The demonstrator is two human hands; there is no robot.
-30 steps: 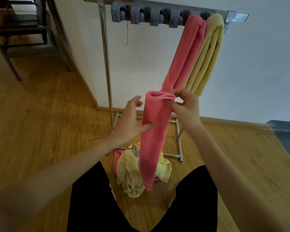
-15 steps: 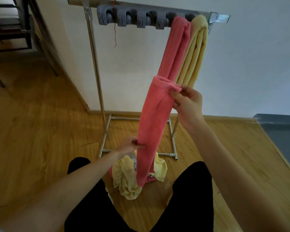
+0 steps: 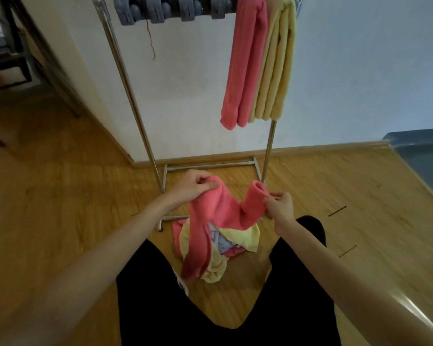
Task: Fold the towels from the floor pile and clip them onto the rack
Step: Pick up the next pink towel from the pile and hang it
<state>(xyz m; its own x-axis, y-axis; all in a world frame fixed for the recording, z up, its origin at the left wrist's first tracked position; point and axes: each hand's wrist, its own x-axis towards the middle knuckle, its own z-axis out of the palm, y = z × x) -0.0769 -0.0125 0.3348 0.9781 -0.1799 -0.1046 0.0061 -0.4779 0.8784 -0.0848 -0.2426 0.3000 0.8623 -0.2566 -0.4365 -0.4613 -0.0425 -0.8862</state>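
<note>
A pink towel [image 3: 223, 211] is stretched low between both hands above the floor pile [image 3: 238, 239] of yellow, pink and pale blue towels. My left hand [image 3: 194, 184] pinches its left part, from which a long folded end hangs down. My right hand [image 3: 279, 204] pinches the rolled right end. On the metal rack [image 3: 133, 96] hang a folded pink towel [image 3: 245, 63] and a folded yellow towel [image 3: 276, 61], clipped at the top right. Several grey clips [image 3: 165, 8] stand free along the rail to their left.
The rack stands against a white wall on a wooden floor. Its base bars [image 3: 210, 167] lie just beyond the pile. My legs in black [image 3: 225, 295] frame the pile. A dark chair frame [image 3: 8, 58] is at far left, a grey ledge [image 3: 420, 146] at right.
Both hands have dropped from chest height to just above the pile. My left hand has taken hold of the towel, which now sags between the hands instead of hanging as one strip.
</note>
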